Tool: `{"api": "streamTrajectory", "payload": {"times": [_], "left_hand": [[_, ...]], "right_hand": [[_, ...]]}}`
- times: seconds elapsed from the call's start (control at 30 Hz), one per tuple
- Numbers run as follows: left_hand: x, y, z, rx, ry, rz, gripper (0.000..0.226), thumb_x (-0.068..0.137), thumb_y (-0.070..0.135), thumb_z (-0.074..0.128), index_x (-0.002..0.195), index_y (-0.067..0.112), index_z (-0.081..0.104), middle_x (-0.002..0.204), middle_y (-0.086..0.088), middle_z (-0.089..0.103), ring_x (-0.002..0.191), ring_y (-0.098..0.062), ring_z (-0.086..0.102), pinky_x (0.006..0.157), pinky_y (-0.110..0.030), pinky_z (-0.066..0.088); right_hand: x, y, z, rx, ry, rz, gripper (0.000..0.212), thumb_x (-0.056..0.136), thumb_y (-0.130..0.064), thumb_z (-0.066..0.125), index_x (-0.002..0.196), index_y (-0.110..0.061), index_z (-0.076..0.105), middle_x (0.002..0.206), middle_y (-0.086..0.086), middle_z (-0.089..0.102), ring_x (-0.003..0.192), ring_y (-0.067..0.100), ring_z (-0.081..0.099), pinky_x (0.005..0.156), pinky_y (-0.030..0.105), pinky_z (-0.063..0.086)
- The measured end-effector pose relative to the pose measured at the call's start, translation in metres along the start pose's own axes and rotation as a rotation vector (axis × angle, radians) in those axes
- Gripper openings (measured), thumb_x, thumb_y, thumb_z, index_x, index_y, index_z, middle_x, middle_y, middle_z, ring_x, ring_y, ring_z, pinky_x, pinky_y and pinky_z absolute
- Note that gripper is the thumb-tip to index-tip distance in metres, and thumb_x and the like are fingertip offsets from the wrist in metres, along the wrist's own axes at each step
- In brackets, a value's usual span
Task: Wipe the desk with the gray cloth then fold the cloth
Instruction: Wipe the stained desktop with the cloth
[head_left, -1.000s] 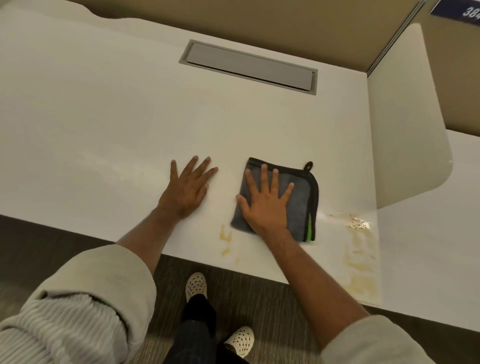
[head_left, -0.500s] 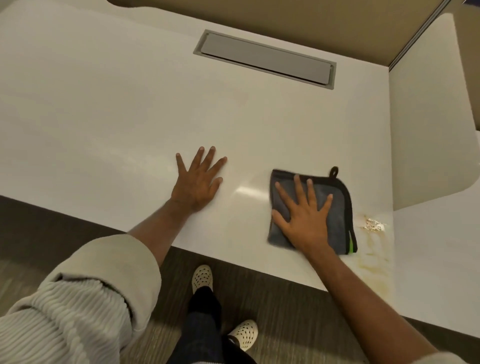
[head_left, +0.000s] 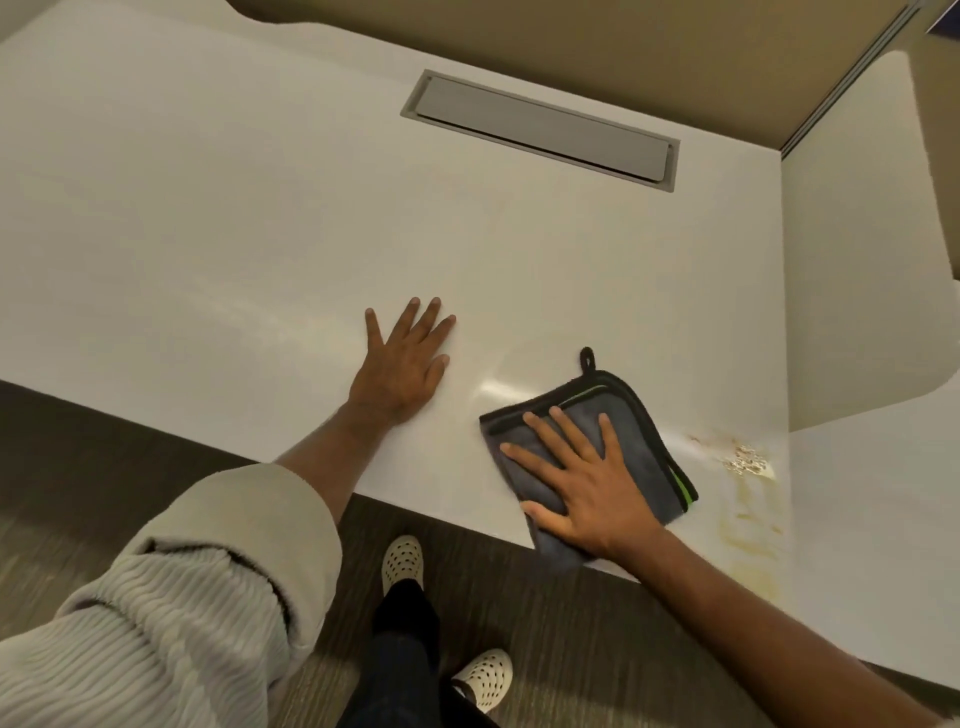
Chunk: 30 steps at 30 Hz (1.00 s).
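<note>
1. Both hands lie flat with straight fingers: the left hand (head_left: 402, 364) rests on the bare worktop (head_left: 208, 234), and the right hand (head_left: 582, 493) presses the gray cloth (head_left: 639, 447) at the near edge.
2. Wiping looks underway, with folding not yet begun.
3. Next, I judge, the cloth should sweep right over the brown stains (head_left: 748, 499).
4. No containers show; only a closed cable hatch (head_left: 540, 130) far off.

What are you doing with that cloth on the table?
A person is wiping a white desk. The right hand presses flat on a gray cloth near the desk's front edge, with one corner of the cloth hanging over that edge. The left hand rests flat on the bare desk beside it. A yellowish-brown stain shows just right of the cloth, so the wiping isn't finished.
</note>
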<state>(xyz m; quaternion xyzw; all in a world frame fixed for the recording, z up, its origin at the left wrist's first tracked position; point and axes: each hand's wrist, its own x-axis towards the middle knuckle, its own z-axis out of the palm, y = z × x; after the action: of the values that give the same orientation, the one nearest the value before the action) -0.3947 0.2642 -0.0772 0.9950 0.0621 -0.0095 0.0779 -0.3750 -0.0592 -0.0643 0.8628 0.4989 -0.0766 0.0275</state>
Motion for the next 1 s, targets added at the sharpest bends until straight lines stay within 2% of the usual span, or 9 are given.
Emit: {"api": "streamTrajectory", "payload": {"times": [0.1,0.23,0.33,0.5,0.57,0.63,0.7,0.87,1.0], "left_hand": [[0.001,0.001,0.001,-0.005,0.014,0.002,0.064,0.102,0.045,0.012,0.162,0.025,0.022,0.172,0.001,0.012,0.159,-0.022,0.009,0.12,-0.071,0.006],[0.002,0.0,0.004,-0.007,0.024,0.003,0.064,0.102,0.046,0.015,0.162,0.025,0.023,0.172,0.0,0.013,0.159,-0.023,0.01,0.12,-0.072,0.006],[0.002,-0.002,0.004,-0.023,0.027,0.008,0.065,0.101,0.049,0.017,0.162,0.026,0.022,0.172,0.001,0.013,0.159,-0.022,0.009,0.12,-0.071,0.004],[0.001,-0.002,0.005,-0.044,0.038,0.003,0.066,0.101,0.05,0.017,0.161,0.026,0.025,0.171,0.002,0.015,0.159,-0.022,0.01,0.12,-0.07,0.005],[0.001,-0.001,0.003,-0.046,0.028,0.0,0.066,0.1,0.05,0.016,0.162,0.026,0.023,0.172,0.002,0.013,0.159,-0.021,0.009,0.121,-0.07,0.005],[0.0,0.0,0.004,-0.042,0.03,-0.005,0.066,0.1,0.05,0.016,0.162,0.027,0.022,0.172,0.002,0.012,0.159,-0.021,0.008,0.121,-0.069,0.004],[0.001,0.0,0.005,-0.036,0.048,-0.007,0.065,0.1,0.049,0.017,0.162,0.026,0.023,0.171,0.003,0.013,0.159,-0.02,0.01,0.121,-0.069,0.006],[0.003,-0.002,0.01,-0.066,0.097,0.002,0.064,0.101,0.048,0.021,0.16,0.025,0.028,0.171,0.003,0.017,0.159,-0.02,0.013,0.121,-0.07,0.007],[0.004,-0.003,0.009,-0.088,0.084,0.005,0.064,0.101,0.049,0.021,0.161,0.027,0.026,0.171,0.004,0.015,0.159,-0.019,0.01,0.121,-0.069,0.004]], "right_hand": [[0.017,0.039,-0.01,0.046,-0.031,0.273,0.07,0.093,-0.077,0.023,0.158,-0.055,0.006,0.173,-0.008,0.002,0.159,0.026,-0.003,0.115,0.078,0.001],[0.083,0.031,-0.02,0.105,-0.03,0.54,0.075,0.09,-0.081,0.013,0.158,-0.052,0.003,0.173,-0.002,-0.002,0.158,0.034,-0.009,0.113,0.079,-0.003],[0.109,-0.001,-0.024,0.134,-0.026,0.512,0.076,0.091,-0.079,0.014,0.16,-0.047,0.005,0.173,0.005,-0.003,0.157,0.039,-0.01,0.113,0.079,-0.005],[0.053,-0.049,-0.007,0.128,0.038,0.203,0.073,0.095,-0.074,0.028,0.16,-0.047,0.01,0.173,0.004,0.006,0.158,0.036,-0.004,0.114,0.079,0.0],[0.02,-0.041,0.0,0.088,0.043,0.067,0.072,0.097,-0.074,0.028,0.161,-0.046,0.009,0.173,0.001,0.01,0.159,0.033,0.001,0.116,0.076,0.005],[0.002,-0.016,0.0,0.053,0.042,0.012,0.074,0.096,-0.075,0.027,0.161,-0.046,0.008,0.173,-0.003,0.011,0.159,0.028,0.005,0.119,0.073,0.003],[0.005,0.014,-0.004,0.052,0.041,0.096,0.077,0.095,-0.077,0.025,0.161,-0.044,0.008,0.172,-0.006,0.011,0.159,0.026,0.006,0.119,0.072,0.001],[0.09,0.046,-0.023,0.124,0.015,0.527,0.082,0.088,-0.085,0.015,0.16,-0.048,0.0,0.173,-0.003,-0.002,0.159,0.031,-0.007,0.116,0.076,-0.005],[0.128,0.021,-0.029,0.156,-0.007,0.512,0.081,0.087,-0.085,0.008,0.16,-0.048,0.0,0.173,0.001,-0.007,0.157,0.037,-0.012,0.113,0.078,-0.005]]}}
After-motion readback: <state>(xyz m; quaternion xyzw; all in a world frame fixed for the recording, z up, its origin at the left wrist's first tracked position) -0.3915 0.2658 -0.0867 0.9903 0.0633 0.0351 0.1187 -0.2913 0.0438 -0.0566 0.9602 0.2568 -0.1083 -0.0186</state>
